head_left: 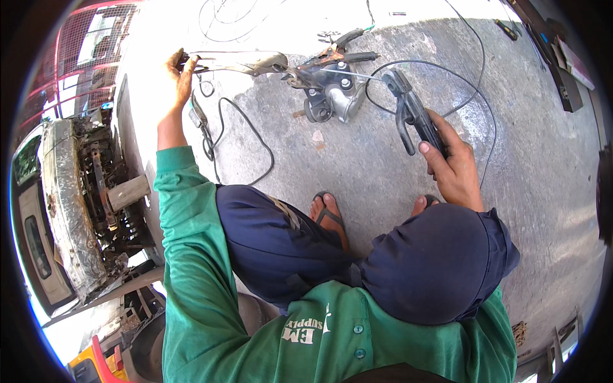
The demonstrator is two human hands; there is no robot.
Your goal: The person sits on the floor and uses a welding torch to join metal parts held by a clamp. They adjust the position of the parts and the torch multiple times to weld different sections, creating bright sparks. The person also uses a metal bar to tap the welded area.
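My left hand is closed around the far left end of a long pale metal lever. Its right end meets a grey metal assembly with bolts on the concrete. In my right hand is a black welding electrode holder, gripped by its handle. A thin welding rod runs left from the holder's jaw, its tip near the assembly's top and the lever's joint; whether it touches I cannot tell. A copper-coloured clamp with black handles rests at the assembly's far side.
Black cable loops across the concrete floor at the right; another cable curls at the left. My sandalled feet stand close to the assembly. A rusty vehicle part stands left. A screwdriver lies far right beside a dark metal beam.
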